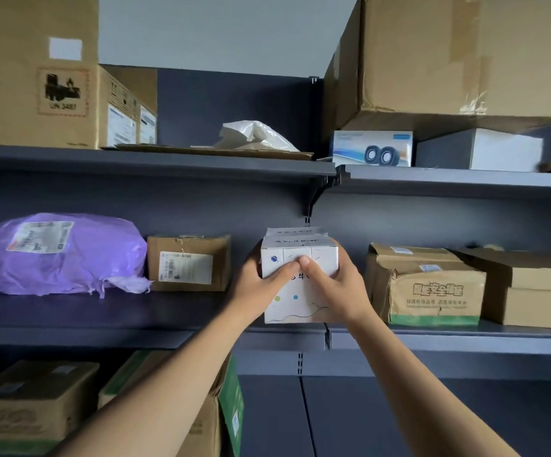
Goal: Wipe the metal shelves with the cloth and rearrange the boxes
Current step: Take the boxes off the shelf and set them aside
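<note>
1. In front of the person, in the head view, the left hand (264, 285) and the right hand (337, 285) are squeezing a white box (321, 255) from both sides, with the thumbs touching on its front.
2. The white box is sitting on, or just over, the middle shelf (168, 311). I cannot tell which, or if it is one tall box or two stacked.
3. I think the person is doing the moving-boxes step, not the wiping step, because no cloth is in either hand.
4. Next, I think the hands are going to need a firm hold and a flat, bare spot to set the box down straight.
5. Just left of the left hand, a small brown box (188, 263) is standing, and past it a purple bag (53, 255) is lying.
6. Just right of the right hand, a squashed brown box (429, 288) is sitting.
7. High above the hands, a crumpled white thing (254, 135) is lying. It may be the cloth or a bag.
8. All the boxes are looking shut, so nothing inside is showing.
</note>
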The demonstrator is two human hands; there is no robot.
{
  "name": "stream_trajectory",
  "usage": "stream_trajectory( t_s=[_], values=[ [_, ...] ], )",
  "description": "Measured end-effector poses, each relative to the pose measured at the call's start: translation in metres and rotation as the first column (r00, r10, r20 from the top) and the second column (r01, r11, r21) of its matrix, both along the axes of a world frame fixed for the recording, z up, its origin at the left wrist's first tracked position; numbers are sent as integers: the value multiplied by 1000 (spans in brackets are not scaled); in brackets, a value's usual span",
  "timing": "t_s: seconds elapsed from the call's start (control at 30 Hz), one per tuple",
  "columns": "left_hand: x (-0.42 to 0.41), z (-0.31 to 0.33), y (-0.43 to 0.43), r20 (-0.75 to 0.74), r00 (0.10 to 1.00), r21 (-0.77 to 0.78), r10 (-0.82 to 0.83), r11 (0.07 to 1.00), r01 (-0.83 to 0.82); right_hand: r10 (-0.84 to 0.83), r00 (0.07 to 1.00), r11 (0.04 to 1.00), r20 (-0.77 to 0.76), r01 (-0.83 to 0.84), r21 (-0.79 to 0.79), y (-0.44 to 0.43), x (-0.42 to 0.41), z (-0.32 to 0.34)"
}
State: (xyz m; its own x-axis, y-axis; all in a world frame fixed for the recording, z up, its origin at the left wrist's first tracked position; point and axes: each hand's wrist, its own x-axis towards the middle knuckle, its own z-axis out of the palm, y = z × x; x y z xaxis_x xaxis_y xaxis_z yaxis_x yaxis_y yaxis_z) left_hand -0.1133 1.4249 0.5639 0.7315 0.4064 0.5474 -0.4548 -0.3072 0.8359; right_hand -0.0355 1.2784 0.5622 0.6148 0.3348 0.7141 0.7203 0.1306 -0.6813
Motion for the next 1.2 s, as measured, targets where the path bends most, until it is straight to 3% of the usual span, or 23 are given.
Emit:
stream_trajectory(
  t_s=[0.33, 0.6, 1.2],
  values=[
    [54, -28, 14, -78, 994, 2, 78, 997, -78, 57, 995, 998, -86, -58, -3, 20, 64, -35],
    [62, -34, 29, -97, 991, -30, -88, 996, 86, 53, 993, 997, -105, -57, -43, 23, 74, -45],
    [69, -44, 42, -22, 991, -108, -130, 986, 127, 93, 984, 996, -149, -95, -2, 23, 70, -46]
  ],
)
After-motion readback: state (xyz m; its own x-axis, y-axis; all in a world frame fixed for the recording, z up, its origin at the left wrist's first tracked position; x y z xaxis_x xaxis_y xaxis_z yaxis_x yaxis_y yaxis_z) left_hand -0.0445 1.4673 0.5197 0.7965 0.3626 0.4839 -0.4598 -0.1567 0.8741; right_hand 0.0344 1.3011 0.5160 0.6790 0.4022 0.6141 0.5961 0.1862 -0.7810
